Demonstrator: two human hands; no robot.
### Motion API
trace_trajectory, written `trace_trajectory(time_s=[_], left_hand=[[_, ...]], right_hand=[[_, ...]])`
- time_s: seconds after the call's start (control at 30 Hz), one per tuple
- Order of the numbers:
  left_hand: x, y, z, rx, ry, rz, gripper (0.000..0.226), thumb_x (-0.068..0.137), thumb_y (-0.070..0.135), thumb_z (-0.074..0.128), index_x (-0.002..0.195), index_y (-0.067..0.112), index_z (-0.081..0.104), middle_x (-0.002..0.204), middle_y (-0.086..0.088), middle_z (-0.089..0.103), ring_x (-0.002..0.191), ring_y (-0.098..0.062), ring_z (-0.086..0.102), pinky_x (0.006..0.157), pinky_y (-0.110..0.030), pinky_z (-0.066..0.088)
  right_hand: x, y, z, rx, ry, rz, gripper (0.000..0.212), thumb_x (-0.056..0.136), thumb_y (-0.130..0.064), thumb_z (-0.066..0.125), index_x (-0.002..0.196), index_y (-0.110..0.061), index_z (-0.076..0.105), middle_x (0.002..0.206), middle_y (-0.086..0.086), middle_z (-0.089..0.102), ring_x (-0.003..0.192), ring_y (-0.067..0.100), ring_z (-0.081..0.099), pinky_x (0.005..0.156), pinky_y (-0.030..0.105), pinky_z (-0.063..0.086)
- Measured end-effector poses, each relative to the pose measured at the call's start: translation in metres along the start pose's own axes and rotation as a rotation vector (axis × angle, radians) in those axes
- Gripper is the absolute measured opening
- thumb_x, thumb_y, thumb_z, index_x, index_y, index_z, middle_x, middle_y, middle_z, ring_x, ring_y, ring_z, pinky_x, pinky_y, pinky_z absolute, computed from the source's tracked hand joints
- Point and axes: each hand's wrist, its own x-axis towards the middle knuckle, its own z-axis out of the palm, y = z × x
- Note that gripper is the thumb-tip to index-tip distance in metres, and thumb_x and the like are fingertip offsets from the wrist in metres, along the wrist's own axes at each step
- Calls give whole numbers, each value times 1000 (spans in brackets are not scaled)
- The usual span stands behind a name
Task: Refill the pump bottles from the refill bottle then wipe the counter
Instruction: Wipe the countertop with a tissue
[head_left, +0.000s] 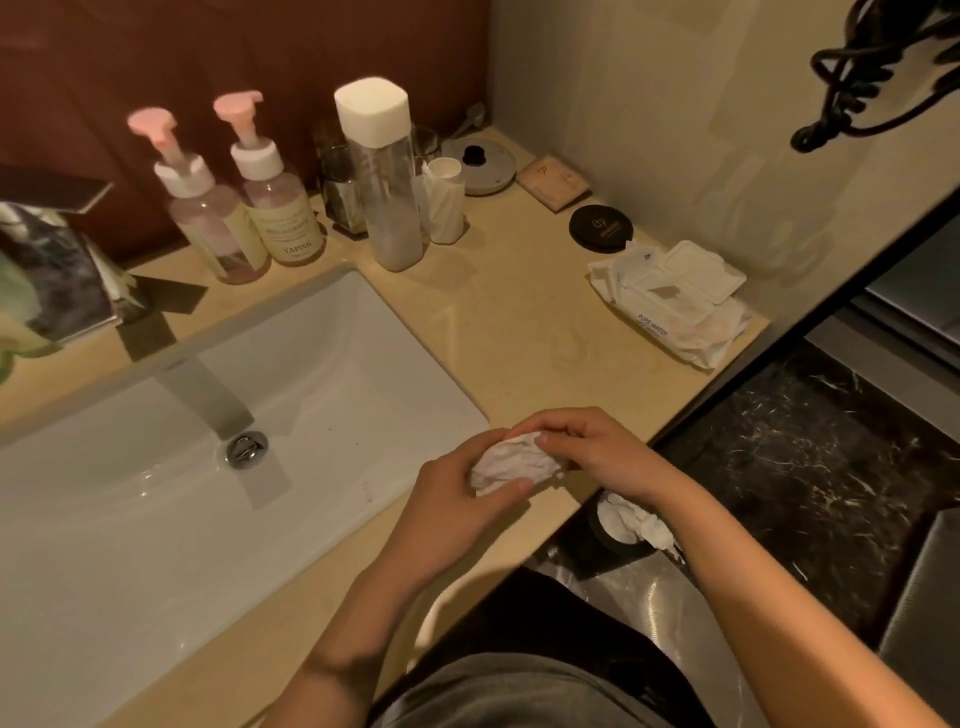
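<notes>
A crumpled white wipe sits between the two hands over the near edge of the counter, right of the sink: the left hand grips it from the left, the right hand pinches its right end.

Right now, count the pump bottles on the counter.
2. The left pump bottle stands behind the sink; the right pump bottle stands beside it, nearer the tall refill bottle. None appear hidden.
</notes>
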Motion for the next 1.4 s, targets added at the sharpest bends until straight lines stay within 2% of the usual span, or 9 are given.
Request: trace_trajectory(time_s=[0.2, 0.37, 0.57, 0.73, 0.87, 0.93, 1.17, 1.27, 1.4], left_hand=[[-14, -8, -1, 126, 232, 19, 17, 76, 20, 60, 81, 35, 64, 71, 17, 67, 72, 7, 62, 62, -9, 46], [-25, -2, 14, 58, 326, 8, 31, 86, 3, 53, 72, 30, 61, 63, 16, 61, 64, 9, 58, 57, -4, 40], [-37, 3, 38, -21, 78, 10, 26, 96, 20, 52, 95, 46, 54, 86, 29, 56, 75, 28, 50, 64, 5, 37], [-39, 1, 66, 6, -64, 61, 41, 101, 20, 42, 138, 35, 33, 122, 30, 43, 102, 32, 38, 86, 8, 24], [-23, -8, 94, 74, -62, 38, 43, 102, 36, 34, 145, 34, 33, 153, 7, 31, 141, -6, 23, 116, -24, 14], [-15, -6, 113, 60, -17, 106, 42, 98, 35, 38, 138, 29, 45, 142, 6, 47, 134, -10, 39, 113, -40, 31], [15, 21, 176, 36, 196, 246, 22, 90, 15, 53, 100, 30, 65, 95, 19, 66, 93, 12, 57, 85, -14, 46], [28, 29, 193, -96, 119, 72, 20, 96, 21, 50, 96, 25, 69, 90, 6, 69, 89, -6, 64, 85, -35, 52], [45, 38, 223, -365, 14, -181, 26, 86, 37, 54, 100, 23, 71, 94, -9, 72, 94, -27, 68, 90, -55, 50]], right_hand=[[-21, 11, 57, -75, 387, -34, 27, 91, -7, 51, 101, -27, 66, 89, -6, 69, 87, 6, 63, 76, 19, 47], [-46, 11, 111, 73, 560, 23, 31, 95, -12, 49, 122, -25, 59, 116, -13, 63, 107, -7, 55, 95, 15, 42], [-65, 9, 126, 435, 515, 56, 37, 98, -41, 32, 134, -49, 28, 124, -34, 42, 106, -26, 42, 98, 9, 36], [-76, 9, 109, 641, 500, 38, 55, 87, -62, 36, 138, -42, 32, 135, -24, 41, 127, -6, 37, 112, 25, 26], [-83, 12, 77, 831, 442, 71, 61, 86, -56, 27, 141, -32, 33, 141, -14, 41, 130, 3, 36, 112, 28, 24], [-92, 22, 57, 754, 443, 73, 46, 95, -49, 26, 135, -32, 42, 140, -10, 46, 122, -1, 46, 102, 21, 36], [-119, 39, -23, 856, 400, 153, 53, 83, -56, 30, 128, -35, 46, 129, -10, 57, 121, 2, 49, 107, 30, 33], [-125, 54, -56, 768, 457, 171, 31, 88, -41, 39, 104, -30, 63, 101, -11, 71, 100, -2, 62, 88, 21, 45], [-129, 87, -97, 632, 544, 242, 25, 92, -18, 53, 114, -17, 63, 103, 0, 71, 97, 13, 66, 79, 23, 51]])
